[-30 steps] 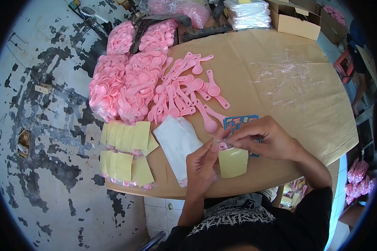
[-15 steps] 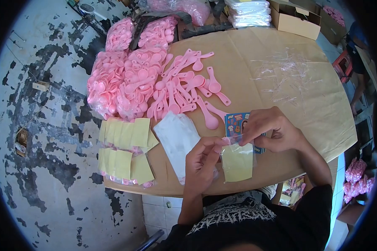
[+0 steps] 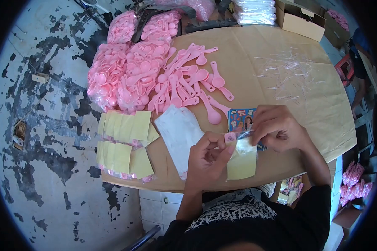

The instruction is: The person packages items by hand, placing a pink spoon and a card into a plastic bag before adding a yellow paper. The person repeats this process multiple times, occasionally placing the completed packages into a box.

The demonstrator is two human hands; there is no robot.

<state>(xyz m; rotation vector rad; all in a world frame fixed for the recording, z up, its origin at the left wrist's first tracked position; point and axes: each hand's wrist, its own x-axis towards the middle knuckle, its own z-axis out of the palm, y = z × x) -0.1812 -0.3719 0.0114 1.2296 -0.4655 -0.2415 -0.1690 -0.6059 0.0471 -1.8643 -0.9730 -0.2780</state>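
My left hand (image 3: 209, 161) pinches the upper left edge of a clear plastic bag (image 3: 241, 161) between thumb and fingers. A pale yellow card fills most of the bag, and a bit of pink plastic shows at its top corner. Beside the bag's upper right edge, my right hand (image 3: 280, 129) has its fingers curled together, slightly blurred; what they grip is hidden. Behind that hand lies a stack of blue printed cards (image 3: 241, 119), partly covered. A pile of white plastic sleeves (image 3: 178, 136) rests left of my left hand.
Loose pink spoons (image 3: 182, 85) spread across the table's middle, beside bulging bags of spoons (image 3: 109, 77). Filled bags with yellow cards (image 3: 125, 125) lie in two rows at left. Thin clear strips (image 3: 287, 73) are scattered at right. An open cardboard box (image 3: 299, 23) stands behind. Another person is at far right.
My right hand has moved slightly right and up, away from my left hand, along the bag's top edge. The left hand still pinches the bag; the view has shifted slightly.
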